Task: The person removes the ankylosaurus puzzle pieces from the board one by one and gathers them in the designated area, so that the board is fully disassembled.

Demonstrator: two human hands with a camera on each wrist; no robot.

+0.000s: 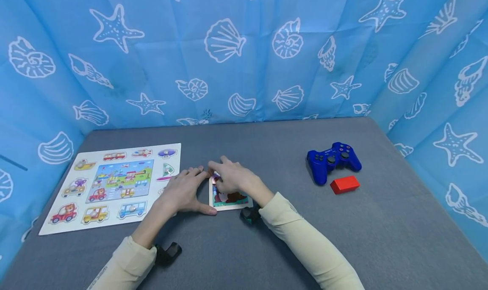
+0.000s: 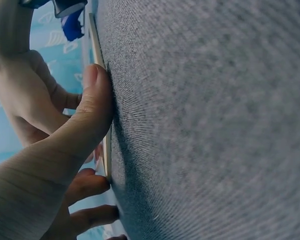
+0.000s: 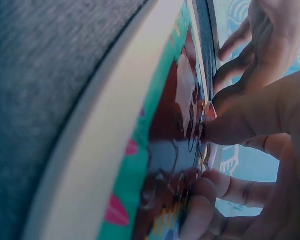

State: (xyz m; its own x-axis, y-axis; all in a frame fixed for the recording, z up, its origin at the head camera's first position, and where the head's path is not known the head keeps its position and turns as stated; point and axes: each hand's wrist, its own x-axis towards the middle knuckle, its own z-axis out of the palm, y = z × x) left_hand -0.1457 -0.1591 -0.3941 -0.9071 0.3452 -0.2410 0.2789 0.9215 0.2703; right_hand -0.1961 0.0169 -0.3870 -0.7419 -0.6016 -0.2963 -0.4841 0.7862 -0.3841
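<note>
A blue curtain [image 1: 152, 53] with white shells and starfish stood behind the grey cloth surface [image 1: 228, 256] which I watched from afar. In the head view, I saw a small jigsaw puzzle [image 1: 228, 200] lying flat near the middle, between the person's two hands. The left hand [image 1: 185, 191] was spread along its left side, fingers extended, with the thumb touching the near corner; it was not clenched. The right hand [image 1: 233, 178] covered the upper part of the puzzle, so its fingertips were partly hidden from me there. The right wrist view showed these better: thumb and bent fingers appeared to pinch a small piece [image 3: 208, 111] at the puzzle surface, where glossy seams were visible. Only the left wrist view gave me the thin edge of the frame in profile. Neither wrist camera showed the red block [image 1: 345, 184], which lay just beside the blue game controller [image 1: 335, 159] on the right.
</note>
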